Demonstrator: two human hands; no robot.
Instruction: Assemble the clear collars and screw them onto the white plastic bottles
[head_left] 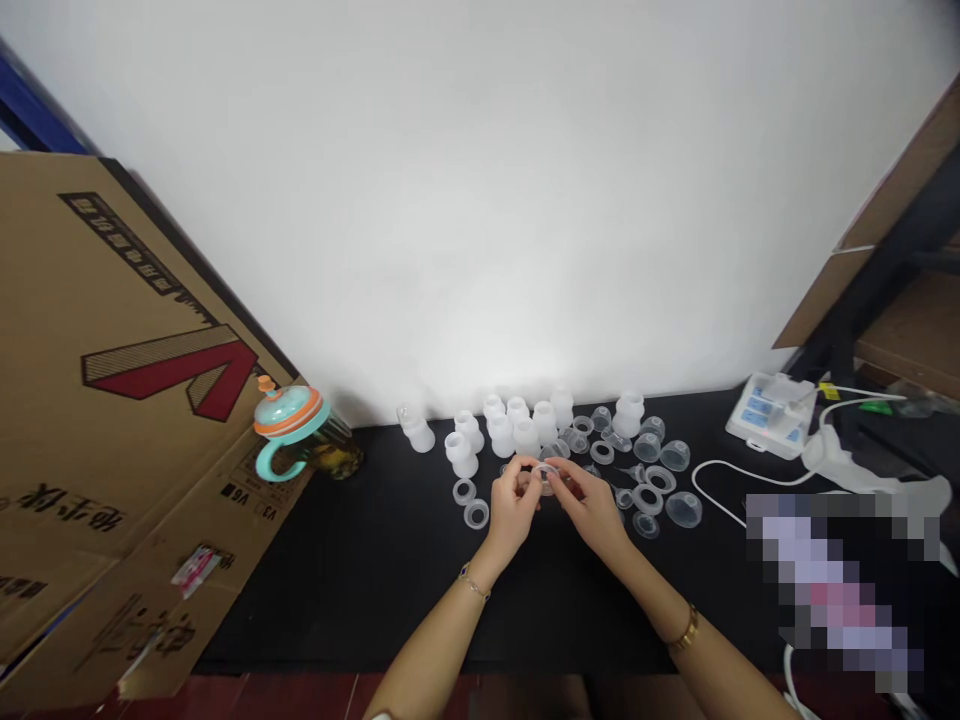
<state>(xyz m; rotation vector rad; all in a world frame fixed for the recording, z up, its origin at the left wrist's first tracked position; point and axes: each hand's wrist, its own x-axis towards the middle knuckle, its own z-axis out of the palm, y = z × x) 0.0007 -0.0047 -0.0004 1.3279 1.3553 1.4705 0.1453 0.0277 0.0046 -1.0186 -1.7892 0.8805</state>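
Both hands meet over the middle of the black table. My left hand (517,497) and my right hand (589,498) pinch opposite sides of a small translucent ring (546,468), which looks like a baby bottle collar. Fingers hide part of it. Just behind them stand several white baby bottles (500,436). Two loose rings (475,514) lie left of my left hand. Right of my right hand are scattered clear domed caps (683,509), more rings (648,499) and small nipple-like pieces.
A teal and orange lidded jug (300,430) holding dark liquid stands at left, beside a large cardboard box (135,400). At right are a white compartment case (771,414), a white cable (720,470) and a pixelated object (832,590). A white wall (510,200) rises behind.
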